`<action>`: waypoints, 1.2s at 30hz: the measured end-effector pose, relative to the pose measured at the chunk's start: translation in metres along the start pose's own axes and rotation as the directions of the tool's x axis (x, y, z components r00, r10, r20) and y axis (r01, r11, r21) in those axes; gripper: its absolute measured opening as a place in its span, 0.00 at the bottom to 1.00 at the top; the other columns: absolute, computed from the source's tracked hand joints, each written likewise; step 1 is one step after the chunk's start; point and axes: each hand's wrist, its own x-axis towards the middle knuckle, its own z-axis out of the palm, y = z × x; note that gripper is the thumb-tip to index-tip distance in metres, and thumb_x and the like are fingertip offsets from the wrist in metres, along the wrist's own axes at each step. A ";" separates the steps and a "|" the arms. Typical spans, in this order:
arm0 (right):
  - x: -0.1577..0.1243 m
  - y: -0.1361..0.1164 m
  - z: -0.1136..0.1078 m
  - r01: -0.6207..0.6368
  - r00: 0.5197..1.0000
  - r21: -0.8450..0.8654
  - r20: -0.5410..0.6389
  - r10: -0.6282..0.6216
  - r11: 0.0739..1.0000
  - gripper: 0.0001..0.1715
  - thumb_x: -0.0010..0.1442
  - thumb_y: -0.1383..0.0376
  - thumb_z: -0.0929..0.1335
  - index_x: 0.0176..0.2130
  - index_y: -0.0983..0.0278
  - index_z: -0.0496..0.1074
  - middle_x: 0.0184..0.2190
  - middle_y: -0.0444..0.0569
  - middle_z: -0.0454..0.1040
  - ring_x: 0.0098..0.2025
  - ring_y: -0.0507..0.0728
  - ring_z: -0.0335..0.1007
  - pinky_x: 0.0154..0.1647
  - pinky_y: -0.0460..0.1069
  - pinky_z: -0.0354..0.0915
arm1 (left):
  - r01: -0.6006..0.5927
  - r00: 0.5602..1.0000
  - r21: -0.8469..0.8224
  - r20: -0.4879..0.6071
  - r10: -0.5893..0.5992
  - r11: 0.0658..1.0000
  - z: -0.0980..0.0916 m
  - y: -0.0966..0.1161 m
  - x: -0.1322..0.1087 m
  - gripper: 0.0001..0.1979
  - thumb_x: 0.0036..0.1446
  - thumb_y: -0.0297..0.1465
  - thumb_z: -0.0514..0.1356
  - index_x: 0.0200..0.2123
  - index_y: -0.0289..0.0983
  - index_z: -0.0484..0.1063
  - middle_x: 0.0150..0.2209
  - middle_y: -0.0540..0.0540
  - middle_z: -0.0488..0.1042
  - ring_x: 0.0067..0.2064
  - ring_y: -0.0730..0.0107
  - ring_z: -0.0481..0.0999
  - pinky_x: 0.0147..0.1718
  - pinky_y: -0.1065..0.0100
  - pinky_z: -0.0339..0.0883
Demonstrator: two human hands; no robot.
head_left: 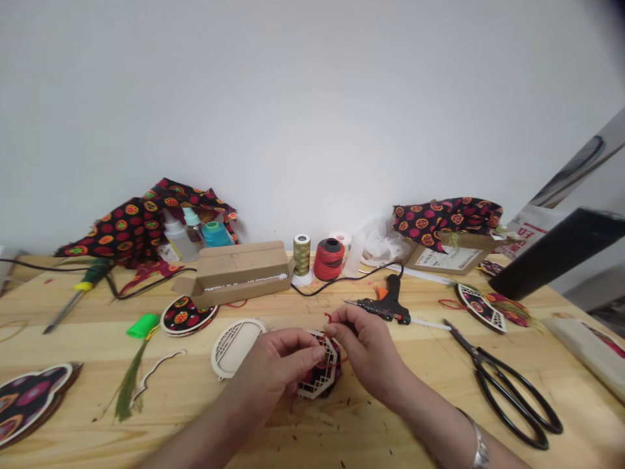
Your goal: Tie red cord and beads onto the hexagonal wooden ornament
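Note:
My left hand (288, 361) grips a wooden lattice ornament (319, 381) by its upper left side. The ornament is many-sided, with a pale cut-out frame over dark patterned fabric. My right hand (364, 342) pinches a red cord (328, 318) just above the ornament's top edge. More of this cord loops beside the ornament, partly behind my fingers. A round wooden lattice frame (232, 342) lies next to my left hand. Beyond my right hand rests a black glue gun (388, 303) with an orange trigger. My fingers hide part of the ornament.
Black scissors (508, 387) lie at the right, near a fan-shaped ornament (481, 307). A cardboard box (241, 270), a gold thread spool (302, 257) and a red thread spool (329, 259) stand along the back. Leftward are a green tassel (131, 381) and a screwdriver (81, 293).

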 end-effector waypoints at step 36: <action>-0.001 -0.005 0.007 -0.351 0.934 0.408 0.212 0.287 0.843 0.11 0.45 0.63 0.69 0.22 0.66 0.64 0.14 0.38 0.64 0.14 0.44 0.53 0.13 0.40 0.51 | -0.162 0.964 0.218 -0.174 0.202 0.962 0.003 0.004 -0.004 0.05 0.46 0.30 0.61 0.26 0.37 0.78 0.25 0.49 0.77 0.28 0.69 0.73 0.27 0.73 0.65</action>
